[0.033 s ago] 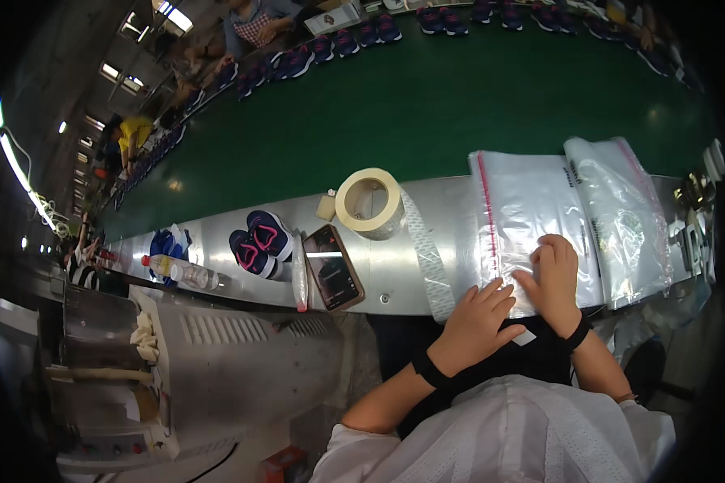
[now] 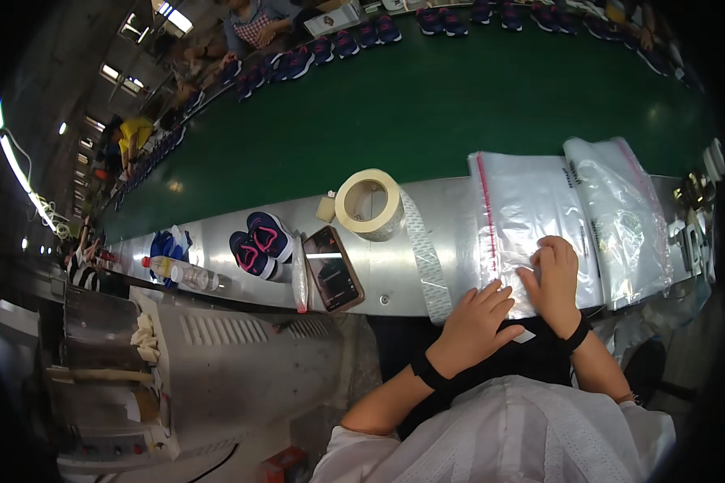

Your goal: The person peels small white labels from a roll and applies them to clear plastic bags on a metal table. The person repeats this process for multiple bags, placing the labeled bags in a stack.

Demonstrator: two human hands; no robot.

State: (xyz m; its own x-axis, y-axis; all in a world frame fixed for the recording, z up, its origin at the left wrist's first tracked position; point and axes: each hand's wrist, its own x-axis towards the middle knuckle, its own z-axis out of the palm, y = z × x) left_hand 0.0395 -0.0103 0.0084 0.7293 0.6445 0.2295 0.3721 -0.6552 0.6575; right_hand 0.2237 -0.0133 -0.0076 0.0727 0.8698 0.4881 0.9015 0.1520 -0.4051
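A stack of clear plastic bags [image 2: 532,201] with a pink-red strip along one edge lies flat on the metal table edge. My left hand [image 2: 474,326] rests at its near left corner, fingers stretched out and the thumb apart. On the bags lies my right hand [image 2: 554,282], its fingers bent and its thumb away from them, with nothing visible in it. A small white piece [image 2: 525,335] shows just below my left thumb. To the left stands a large roll of label tape [image 2: 346,201], its printed strip [image 2: 428,278] running down toward my left hand.
More plastic bags [image 2: 620,217] lie at the right. Left of the roll are a phone [image 2: 333,274], a pair of navy-and-pink shoes [image 2: 254,256] and a clear bottle [image 2: 193,276]. Beyond runs a green conveyor belt [image 2: 459,105], with shoes [image 2: 346,44] lined along its far side and people there.
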